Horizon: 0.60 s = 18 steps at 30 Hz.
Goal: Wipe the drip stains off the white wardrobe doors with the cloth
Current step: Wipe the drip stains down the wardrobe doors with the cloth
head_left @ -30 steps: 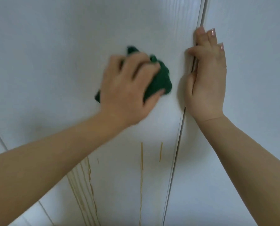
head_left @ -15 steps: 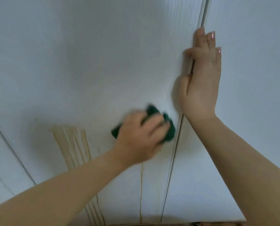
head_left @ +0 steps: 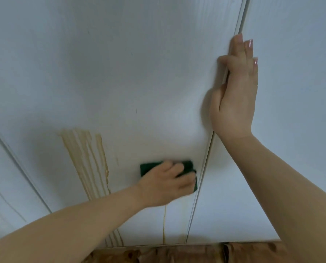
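Head view: your left hand (head_left: 168, 185) curls over a green cloth (head_left: 148, 168) and presses it to the white door (head_left: 120, 73), low and just left of the seam (head_left: 206, 164), likely to scrub the thin drip (head_left: 164, 221) below it. A wider band of brown streaks (head_left: 84, 154) lies further left, unwiped. Your right hand (head_left: 234, 103) rests flat, fingers straight, on the seam higher up, probably steadying the door.

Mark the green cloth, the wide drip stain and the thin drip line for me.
green cloth (head_left: 146, 168), head view, its bare left corner.
wide drip stain (head_left: 82, 149), head view, its upper streaks.
thin drip line (head_left: 163, 224), head view, halfway down it.
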{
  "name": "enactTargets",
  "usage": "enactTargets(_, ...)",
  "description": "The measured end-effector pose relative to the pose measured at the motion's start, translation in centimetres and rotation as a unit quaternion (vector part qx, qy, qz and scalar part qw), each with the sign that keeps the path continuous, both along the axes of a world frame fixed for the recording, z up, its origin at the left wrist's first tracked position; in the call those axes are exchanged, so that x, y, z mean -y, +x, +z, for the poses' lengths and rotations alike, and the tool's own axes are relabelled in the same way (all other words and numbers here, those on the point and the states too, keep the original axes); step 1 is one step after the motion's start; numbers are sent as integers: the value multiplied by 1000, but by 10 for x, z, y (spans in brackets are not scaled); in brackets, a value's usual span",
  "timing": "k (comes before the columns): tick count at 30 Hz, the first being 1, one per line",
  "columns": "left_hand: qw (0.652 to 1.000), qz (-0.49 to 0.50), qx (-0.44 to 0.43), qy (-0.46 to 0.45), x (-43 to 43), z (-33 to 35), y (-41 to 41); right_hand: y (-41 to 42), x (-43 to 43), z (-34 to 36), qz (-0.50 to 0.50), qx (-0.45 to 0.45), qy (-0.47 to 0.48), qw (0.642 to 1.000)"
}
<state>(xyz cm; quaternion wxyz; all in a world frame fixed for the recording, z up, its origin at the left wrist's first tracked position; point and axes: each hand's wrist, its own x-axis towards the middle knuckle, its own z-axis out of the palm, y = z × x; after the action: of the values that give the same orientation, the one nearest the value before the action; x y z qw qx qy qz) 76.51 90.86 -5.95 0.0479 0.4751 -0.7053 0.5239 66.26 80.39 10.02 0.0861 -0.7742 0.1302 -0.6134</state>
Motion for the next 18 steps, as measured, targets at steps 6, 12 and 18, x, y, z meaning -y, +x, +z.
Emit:
enactTargets(6, 986, 13, -105, -128, -11, 33, 7, -2, -1, -17, -8, -22, 9, 1000)
enactTargets(12, 999, 2, 9, 46, 1, -13, -2, 5, -9, -23, -21, 1, 41, 999)
enactTargets(18, 999, 34, -38, 2, -36, -13, 24, 1, -10, -38, -41, -53, 29, 997)
